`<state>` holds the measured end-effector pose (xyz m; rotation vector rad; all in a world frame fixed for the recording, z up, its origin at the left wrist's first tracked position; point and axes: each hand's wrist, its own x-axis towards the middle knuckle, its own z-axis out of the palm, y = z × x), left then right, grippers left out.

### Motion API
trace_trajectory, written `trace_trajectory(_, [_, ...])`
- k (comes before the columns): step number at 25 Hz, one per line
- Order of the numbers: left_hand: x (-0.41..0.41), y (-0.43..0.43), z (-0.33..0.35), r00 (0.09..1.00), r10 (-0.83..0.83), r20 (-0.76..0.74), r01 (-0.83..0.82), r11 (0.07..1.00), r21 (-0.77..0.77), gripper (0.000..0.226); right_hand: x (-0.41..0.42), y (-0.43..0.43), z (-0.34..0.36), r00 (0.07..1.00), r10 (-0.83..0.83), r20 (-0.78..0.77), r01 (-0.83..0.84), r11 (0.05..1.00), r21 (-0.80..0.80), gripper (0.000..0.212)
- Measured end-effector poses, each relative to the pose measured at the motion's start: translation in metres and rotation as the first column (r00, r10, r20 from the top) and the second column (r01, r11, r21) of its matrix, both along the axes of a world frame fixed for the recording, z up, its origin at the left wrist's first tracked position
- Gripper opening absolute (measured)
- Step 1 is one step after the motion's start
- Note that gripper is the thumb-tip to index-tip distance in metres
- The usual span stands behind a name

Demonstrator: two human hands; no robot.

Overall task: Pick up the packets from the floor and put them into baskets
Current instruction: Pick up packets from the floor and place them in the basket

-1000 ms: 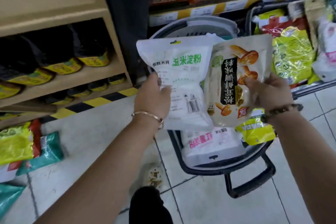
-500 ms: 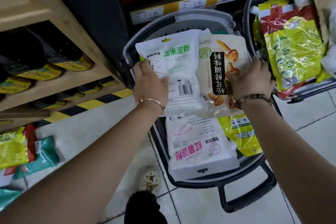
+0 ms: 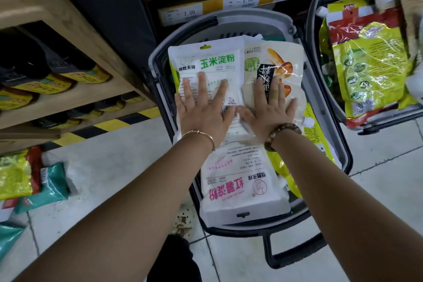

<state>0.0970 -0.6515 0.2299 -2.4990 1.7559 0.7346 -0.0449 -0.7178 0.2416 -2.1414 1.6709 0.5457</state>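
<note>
left grip (image 3: 203,111) and right grip (image 3: 270,108), spread flat, now press glossy white pouch (image 3: 206,62) and mushroom pouch (image 3: 289,64) into the grey plastic basket (image 3: 229,14), no longer pinching.

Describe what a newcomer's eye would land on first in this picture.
Both open hands at centre: the left hand presses a white packet with green lettering, the right hand a cream packet with mushroom pictures, into a grey plastic basket. Yellow and teal packets lie on the tiled floor at lower left.
</note>
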Motion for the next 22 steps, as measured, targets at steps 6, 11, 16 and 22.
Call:
trace_trajectory(6, [0.008,0.005,0.013,0.994,-0.024,-0.111,0.021,0.999,-0.03,0.061,0.012,-0.005,0.024,0.998,-0.043,-0.056,0.046,0.997,0.059,0.079])
trace_trajectory(11, [0.05,0.078,0.033,0.897,0.296,-0.329,-0.376,0.902,-0.212,0.057,0.045,0.018,0.057,0.994,0.035,0.101,-0.02,0.988,-0.152,0.059])
trace_trajectory(16, [0.114,0.173,0.033,0.726,0.548,-0.415,-0.647,0.749,-0.142,0.052,0.117,0.107,0.064,0.944,0.204,0.261,-0.173,0.975,-0.138,0.054])
trace_trajectory(22, [0.2,0.301,0.013,0.625,0.689,-0.365,-0.76,0.645,-0.084,0.048,0.216,0.216,0.032,0.907,0.353,0.228,-0.365,0.931,0.013,0.052])
